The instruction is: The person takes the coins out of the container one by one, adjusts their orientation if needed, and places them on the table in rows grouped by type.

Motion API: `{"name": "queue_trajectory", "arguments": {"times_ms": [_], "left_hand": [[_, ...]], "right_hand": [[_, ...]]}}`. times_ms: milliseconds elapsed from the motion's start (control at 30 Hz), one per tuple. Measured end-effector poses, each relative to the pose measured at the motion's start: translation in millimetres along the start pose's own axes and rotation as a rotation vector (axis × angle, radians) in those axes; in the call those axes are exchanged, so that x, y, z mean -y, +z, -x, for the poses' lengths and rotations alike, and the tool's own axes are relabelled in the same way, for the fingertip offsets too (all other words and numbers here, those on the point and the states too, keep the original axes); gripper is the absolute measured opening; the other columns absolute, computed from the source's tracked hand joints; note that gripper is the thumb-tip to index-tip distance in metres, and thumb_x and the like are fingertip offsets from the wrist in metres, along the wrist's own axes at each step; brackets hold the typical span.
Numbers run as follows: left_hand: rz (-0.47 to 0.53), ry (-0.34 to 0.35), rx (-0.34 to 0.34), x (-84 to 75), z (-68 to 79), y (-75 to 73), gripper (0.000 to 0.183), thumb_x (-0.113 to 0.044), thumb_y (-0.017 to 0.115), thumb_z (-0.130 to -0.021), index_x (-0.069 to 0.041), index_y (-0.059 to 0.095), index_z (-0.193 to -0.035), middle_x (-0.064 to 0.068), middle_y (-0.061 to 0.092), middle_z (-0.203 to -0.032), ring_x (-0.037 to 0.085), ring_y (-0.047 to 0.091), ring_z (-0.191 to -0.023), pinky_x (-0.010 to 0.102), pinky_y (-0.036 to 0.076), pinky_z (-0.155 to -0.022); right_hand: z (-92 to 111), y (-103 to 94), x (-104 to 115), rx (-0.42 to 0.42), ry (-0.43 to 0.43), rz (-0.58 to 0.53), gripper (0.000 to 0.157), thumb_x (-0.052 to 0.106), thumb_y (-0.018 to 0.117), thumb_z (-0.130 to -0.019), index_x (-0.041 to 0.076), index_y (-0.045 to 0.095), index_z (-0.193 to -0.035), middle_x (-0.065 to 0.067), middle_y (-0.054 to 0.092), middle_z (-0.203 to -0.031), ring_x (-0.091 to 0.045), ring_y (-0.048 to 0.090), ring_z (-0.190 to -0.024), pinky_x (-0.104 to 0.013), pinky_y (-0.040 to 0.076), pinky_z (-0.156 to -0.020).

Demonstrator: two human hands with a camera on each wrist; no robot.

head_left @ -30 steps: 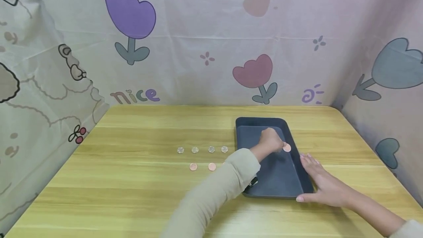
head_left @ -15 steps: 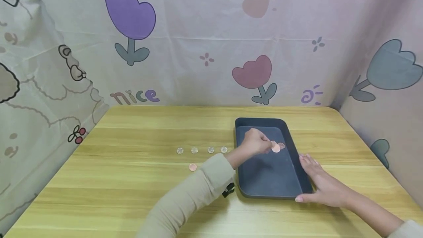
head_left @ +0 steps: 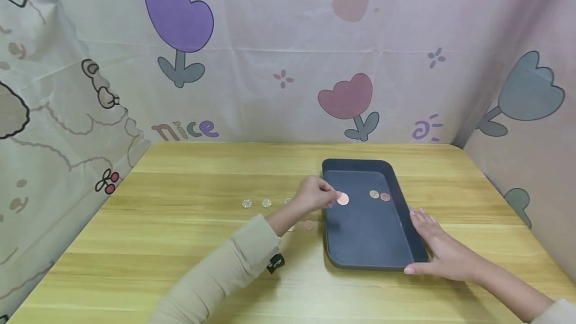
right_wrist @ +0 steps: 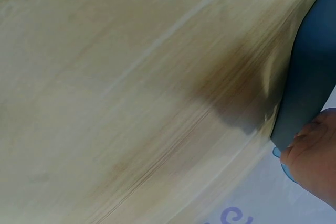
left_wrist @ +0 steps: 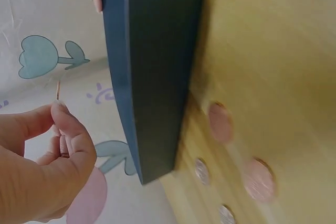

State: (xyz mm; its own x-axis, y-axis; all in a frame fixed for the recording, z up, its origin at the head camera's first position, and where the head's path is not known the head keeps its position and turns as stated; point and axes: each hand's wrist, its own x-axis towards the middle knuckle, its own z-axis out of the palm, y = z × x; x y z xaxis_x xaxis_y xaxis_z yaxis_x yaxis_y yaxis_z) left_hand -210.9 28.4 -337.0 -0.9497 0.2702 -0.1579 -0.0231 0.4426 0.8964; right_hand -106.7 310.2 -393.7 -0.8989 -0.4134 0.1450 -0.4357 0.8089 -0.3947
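My left hand (head_left: 315, 195) pinches a copper-coloured coin (head_left: 343, 198) between thumb and fingertips, above the left rim of a dark grey tray (head_left: 369, 244). In the left wrist view this coin (left_wrist: 58, 89) stands edge-on at the fingertips. Inside the tray, a silver coin (head_left: 374, 194) and a copper coin (head_left: 385, 197) lie side by side. My right hand (head_left: 443, 254) rests against the tray's near right corner, fingers straight along the right wall and thumb at the front. In the right wrist view, part of the right hand (right_wrist: 315, 156) touches the tray wall (right_wrist: 310, 77).
Left of the tray, silver coins (head_left: 266, 203) form a row on the wooden table (head_left: 157, 244). Closer in lies a copper coin (head_left: 308, 225), with another partly behind the left wrist. A printed cloth (head_left: 252, 24) hangs behind the table and along its sides.
My left hand has moved left with the copper coin, from the tray's right side to its left rim. The two coins in the tray are now uncovered. My right hand stays put.
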Motion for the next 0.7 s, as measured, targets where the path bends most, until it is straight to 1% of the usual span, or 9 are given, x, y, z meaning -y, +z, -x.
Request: {"name": "queue_trajectory", "arguments": {"times_ms": [133,200,267,400,500,567,700], "left_hand": [[0.017,0.009,0.020,11.9,7.0,-11.8,0.015,-0.009,0.064,-0.080,0.004,0.067,-0.073,0.005,0.061,-0.061,0.007,0.051,-0.053,0.020,0.049,-0.056],[0.021,0.007,0.025,17.8,10.9,-17.8,0.017,-0.009,0.063,-0.081,0.004,0.064,-0.070,0.004,0.059,-0.060,0.007,0.049,-0.053,0.019,0.047,-0.055],[0.015,0.008,0.016,23.9,14.5,-23.7,0.019,-0.010,0.063,-0.081,0.005,0.063,-0.069,0.004,0.059,-0.060,0.007,0.048,-0.053,0.019,0.046,-0.055],[-0.010,-0.002,-0.012,37.3,19.4,-36.5,0.017,-0.012,0.063,-0.081,0.003,0.065,-0.073,0.006,0.061,-0.063,0.007,0.050,-0.055,0.019,0.048,-0.056],[-0.001,-0.016,-0.025,47.4,23.6,-47.7,0.016,-0.011,0.063,-0.081,0.003,0.066,-0.076,0.008,0.063,-0.067,0.007,0.053,-0.058,0.019,0.049,-0.059],[-0.005,-0.013,-0.026,54.4,27.1,-55.9,0.016,-0.012,0.062,-0.082,0.004,0.066,-0.078,0.012,0.065,-0.072,0.009,0.056,-0.060,0.020,0.050,-0.061],[-0.017,-0.002,-0.028,67.0,34.2,-73.3,0.017,-0.011,0.061,-0.084,0.005,0.064,-0.082,0.018,0.066,-0.081,0.017,0.062,-0.068,0.026,0.054,-0.067]], "right_hand": [[0.3,-0.3,0.4,0.003,0.001,0.000,0.113,0.046,0.075,-0.064,-0.004,0.011,-0.142,-0.033,0.019,-0.142,-0.014,-0.010,-0.139,0.000,-0.010,-0.095],[0.1,-0.7,0.6,0.004,0.000,-0.003,0.113,0.046,0.076,-0.064,-0.004,0.011,-0.142,-0.033,0.019,-0.142,-0.016,-0.009,-0.140,0.001,-0.010,-0.095],[-0.1,-1.1,0.7,0.008,0.000,-0.009,0.113,0.045,0.076,-0.064,-0.003,0.010,-0.142,-0.033,0.019,-0.143,-0.019,-0.008,-0.140,0.001,-0.009,-0.095],[-0.2,-1.6,0.7,0.015,0.003,-0.019,0.113,0.044,0.076,-0.064,-0.003,0.009,-0.142,-0.033,0.018,-0.143,-0.024,-0.006,-0.140,0.001,-0.009,-0.094],[-0.3,-1.4,0.6,0.015,0.005,-0.018,0.113,0.045,0.076,-0.064,-0.003,0.009,-0.142,-0.033,0.018,-0.143,-0.024,-0.006,-0.140,0.001,-0.010,-0.095],[-0.5,-1.5,0.7,0.013,0.004,-0.016,0.113,0.045,0.076,-0.064,-0.003,0.009,-0.142,-0.033,0.018,-0.143,-0.026,-0.005,-0.140,0.001,-0.010,-0.095],[-0.7,-2.0,1.0,0.010,0.003,-0.015,0.113,0.045,0.076,-0.064,-0.003,0.009,-0.142,-0.033,0.019,-0.143,-0.026,-0.004,-0.140,0.001,-0.010,-0.095]]}}
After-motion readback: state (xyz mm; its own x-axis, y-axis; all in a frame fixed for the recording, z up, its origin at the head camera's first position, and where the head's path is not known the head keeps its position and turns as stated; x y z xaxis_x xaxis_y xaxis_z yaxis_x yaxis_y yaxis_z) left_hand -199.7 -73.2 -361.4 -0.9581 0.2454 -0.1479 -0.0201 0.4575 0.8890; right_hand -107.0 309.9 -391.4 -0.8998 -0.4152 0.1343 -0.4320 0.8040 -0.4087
